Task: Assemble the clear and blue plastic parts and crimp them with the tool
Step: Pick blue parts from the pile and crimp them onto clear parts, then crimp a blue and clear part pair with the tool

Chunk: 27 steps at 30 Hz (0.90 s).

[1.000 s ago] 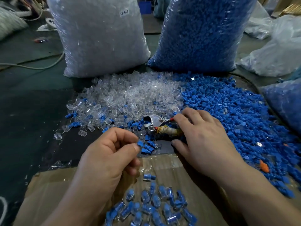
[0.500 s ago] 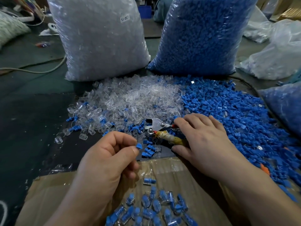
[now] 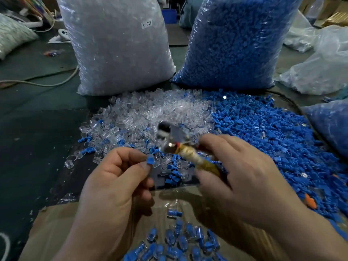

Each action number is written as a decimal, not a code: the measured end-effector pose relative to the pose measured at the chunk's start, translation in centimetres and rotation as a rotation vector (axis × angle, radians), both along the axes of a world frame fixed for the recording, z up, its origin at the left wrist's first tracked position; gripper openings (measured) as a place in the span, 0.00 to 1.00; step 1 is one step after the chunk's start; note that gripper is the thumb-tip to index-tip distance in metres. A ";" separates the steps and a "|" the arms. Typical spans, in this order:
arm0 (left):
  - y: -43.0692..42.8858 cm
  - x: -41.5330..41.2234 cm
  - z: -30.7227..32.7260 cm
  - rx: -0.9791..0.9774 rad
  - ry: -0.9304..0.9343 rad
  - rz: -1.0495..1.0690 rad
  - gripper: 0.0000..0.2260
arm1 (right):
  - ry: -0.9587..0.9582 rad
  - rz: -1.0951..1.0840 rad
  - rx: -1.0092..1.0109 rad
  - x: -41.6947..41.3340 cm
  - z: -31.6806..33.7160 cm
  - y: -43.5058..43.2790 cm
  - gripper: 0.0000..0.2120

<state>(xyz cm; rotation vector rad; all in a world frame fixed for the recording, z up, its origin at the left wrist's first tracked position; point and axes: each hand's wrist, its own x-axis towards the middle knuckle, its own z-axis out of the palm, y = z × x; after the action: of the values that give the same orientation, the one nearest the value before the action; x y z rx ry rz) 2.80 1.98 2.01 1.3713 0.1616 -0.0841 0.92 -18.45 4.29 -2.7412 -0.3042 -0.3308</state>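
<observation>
Blue part point(image 3: 150, 160) sits pinched in my left grip point(image 3: 113, 189), above the cardboard's point(image 3: 56, 232) far edge. My right grip point(image 3: 243, 181) clamps the blurred tool point(image 3: 188, 153). The clear bag's point(image 3: 116, 53) label point(image 3: 146, 24) reads "SJ 017".

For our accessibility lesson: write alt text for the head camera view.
A person's left hand pinches a small blue part while the right hand holds a tape-wrapped crimping tool beside it. Behind lie heaps of clear parts and blue parts; finished pieces sit on cardboard below.

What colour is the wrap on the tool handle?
Yellowish-tan on the tool, with a red bit at its top end; head view.
</observation>
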 end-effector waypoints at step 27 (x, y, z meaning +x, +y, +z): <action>0.7 -0.2 -0.6 0.101 -0.189 0.025 0.04 | 0.144 0.097 -0.068 -0.4 0.5 -0.1 0.21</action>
<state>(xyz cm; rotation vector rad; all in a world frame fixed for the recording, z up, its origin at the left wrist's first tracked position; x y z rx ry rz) 2.60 2.67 1.41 1.4694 0.0243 0.0755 0.53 -18.52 4.81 -2.7868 -0.4147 -0.0983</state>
